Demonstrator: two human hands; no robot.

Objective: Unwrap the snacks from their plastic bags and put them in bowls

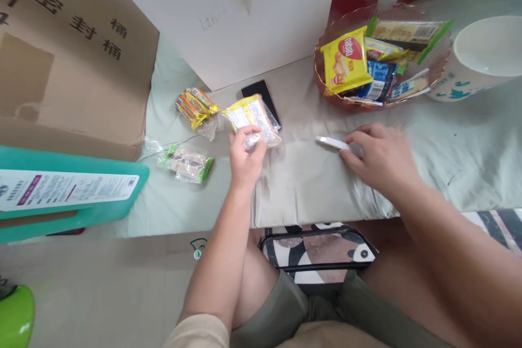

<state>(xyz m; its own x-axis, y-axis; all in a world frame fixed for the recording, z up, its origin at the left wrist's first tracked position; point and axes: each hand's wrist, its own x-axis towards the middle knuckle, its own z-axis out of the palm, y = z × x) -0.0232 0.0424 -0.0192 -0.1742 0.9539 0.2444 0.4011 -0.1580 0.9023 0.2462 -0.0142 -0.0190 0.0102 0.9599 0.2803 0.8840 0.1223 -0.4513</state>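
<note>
My left hand (247,160) is closed, thumb and fingers pinching the near edge of a yellow and clear snack packet (250,111). Part of the packet overlaps a dark phone (263,92) lying on the cloth. Low over the cloth, my right hand (377,157) grips a slim white utility knife (332,143), its tip pointing left; motion blurs this hand a little. Left of the packet lie several orange and yellow wrapped snack bars (196,106) in clear wrap. Nearer to me is a green-ended clear snack packet (187,164).
A clear scalloped bowl (320,73) of packaged snacks stands at the back right, beside a white paper cup (481,60). White boxes (261,16) line the back. A brown carton (89,87) and a teal box (101,204) stand left. The cloth-covered table (302,196) ends before my knees.
</note>
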